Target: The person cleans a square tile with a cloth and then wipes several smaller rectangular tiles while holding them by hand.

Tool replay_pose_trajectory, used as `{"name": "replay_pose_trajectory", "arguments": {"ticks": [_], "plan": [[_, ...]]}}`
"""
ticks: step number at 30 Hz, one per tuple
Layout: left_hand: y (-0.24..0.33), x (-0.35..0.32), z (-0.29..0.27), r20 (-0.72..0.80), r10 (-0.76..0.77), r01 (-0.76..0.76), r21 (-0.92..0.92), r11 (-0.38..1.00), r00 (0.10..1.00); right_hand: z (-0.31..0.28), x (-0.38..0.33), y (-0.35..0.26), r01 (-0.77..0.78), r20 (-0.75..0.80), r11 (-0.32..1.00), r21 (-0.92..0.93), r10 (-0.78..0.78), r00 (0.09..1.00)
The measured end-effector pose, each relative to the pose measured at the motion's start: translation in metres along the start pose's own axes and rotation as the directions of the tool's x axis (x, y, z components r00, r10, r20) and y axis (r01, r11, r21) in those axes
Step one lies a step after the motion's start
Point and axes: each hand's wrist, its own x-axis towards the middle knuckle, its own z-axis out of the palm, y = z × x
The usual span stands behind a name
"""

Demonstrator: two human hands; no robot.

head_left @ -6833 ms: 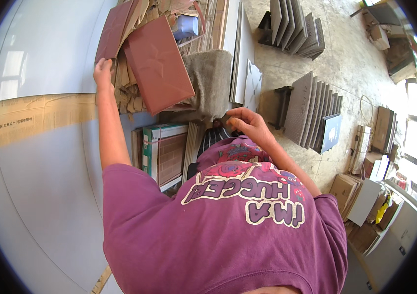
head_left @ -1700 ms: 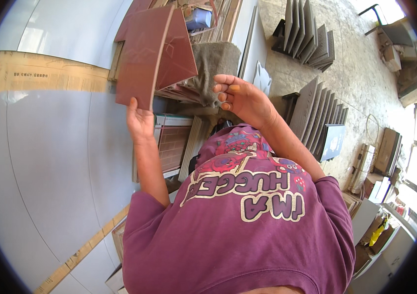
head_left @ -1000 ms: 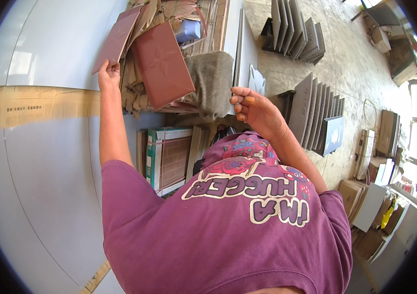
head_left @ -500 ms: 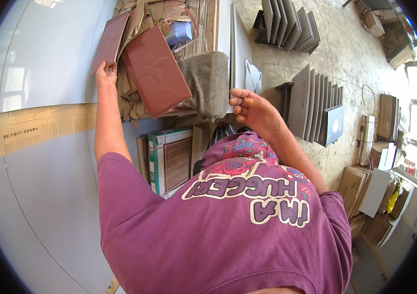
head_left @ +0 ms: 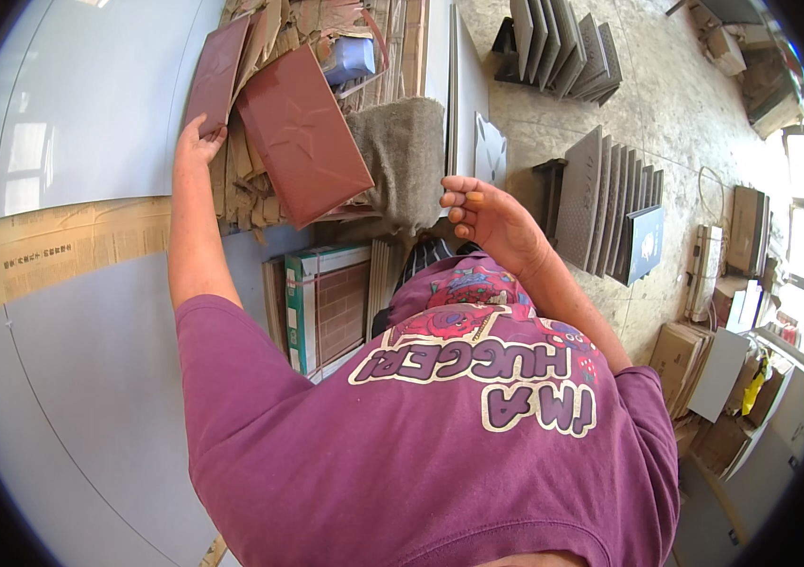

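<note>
My left hand (head_left: 198, 144) is closed on the near edge of a reddish-brown tile (head_left: 217, 77), which stands tilted beside a white panel. Just right of it, a second reddish-brown tile (head_left: 305, 137) with a faint raised star-like pattern leans over torn cardboard. A grey-brown cloth (head_left: 400, 163) hangs between that tile and my right hand (head_left: 494, 219). The right hand is raised in front of my body, its fingers loosely bent and apart, holding nothing. One of its fingers has a yellow-orange wrap.
Large pale panels (head_left: 90, 378) flank my left side. Boxed brick-patterned tiles (head_left: 340, 307) stand below the cloth. Racks of grey tile samples (head_left: 600, 203) stand on the concrete floor to the right, with cardboard boxes (head_left: 681, 364) beyond. A blue bundle (head_left: 350, 60) lies on the cardboard.
My left hand and forearm have shifted slightly left, and the hand's grip on the tile edge has moved a little. The right hand stays nearly still.
</note>
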Motion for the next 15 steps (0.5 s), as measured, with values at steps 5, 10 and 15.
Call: {"name": "replay_pose_trajectory", "arguments": {"ticks": [5,10,15], "plan": [[0.002,-0.003,-0.002,0.027,0.021,-0.019,-0.044,0.999,0.999,-0.001,0.0,0.001,-0.004,-0.005,1.0,0.002,0.004,1.0],[0.008,0.021,-0.009,0.076,0.025,-0.019,-0.083,0.996,0.997,-0.003,-0.001,0.002,-0.003,-0.017,1.0,0.02,0.003,1.0],[0.013,0.039,-0.004,0.075,0.019,-0.01,-0.113,0.994,0.997,-0.004,-0.004,0.003,0.005,-0.035,1.0,0.025,-0.004,0.999]]}}
